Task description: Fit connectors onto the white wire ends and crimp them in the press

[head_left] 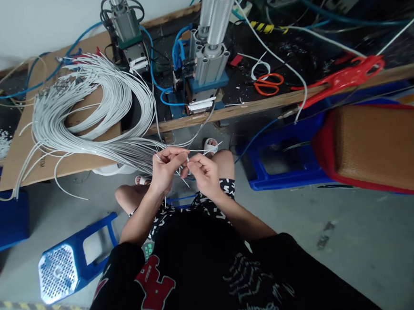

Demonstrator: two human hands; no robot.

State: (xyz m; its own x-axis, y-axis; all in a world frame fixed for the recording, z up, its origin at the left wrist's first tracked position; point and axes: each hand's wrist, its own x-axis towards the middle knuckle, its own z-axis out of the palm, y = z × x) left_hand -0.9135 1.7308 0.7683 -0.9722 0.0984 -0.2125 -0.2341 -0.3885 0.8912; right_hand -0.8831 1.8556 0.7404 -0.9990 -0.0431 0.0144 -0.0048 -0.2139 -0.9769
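Observation:
My left hand [165, 169] and my right hand [204, 172] meet over my lap, thumbs and forefingers pinched close together. Between the fingertips is a thin white cable end, partly hidden by the fingers. Each hand is closed on white cable. A large looped bundle of white cables [116, 93] lies on a cardboard sheet [63, 171] at the left of the bench, and its ends trail down to my left hand and past it. Some loose cable ends stick out around both hands.
Two pneumatic presses, a left one [127, 30] and a middle one [210, 61], stand on the bench. Orange scissors [269, 84] and a red tool [351, 77] lie right of them. A blue stool [80, 251] is at lower left, a brown-topped seat [385, 148] at right.

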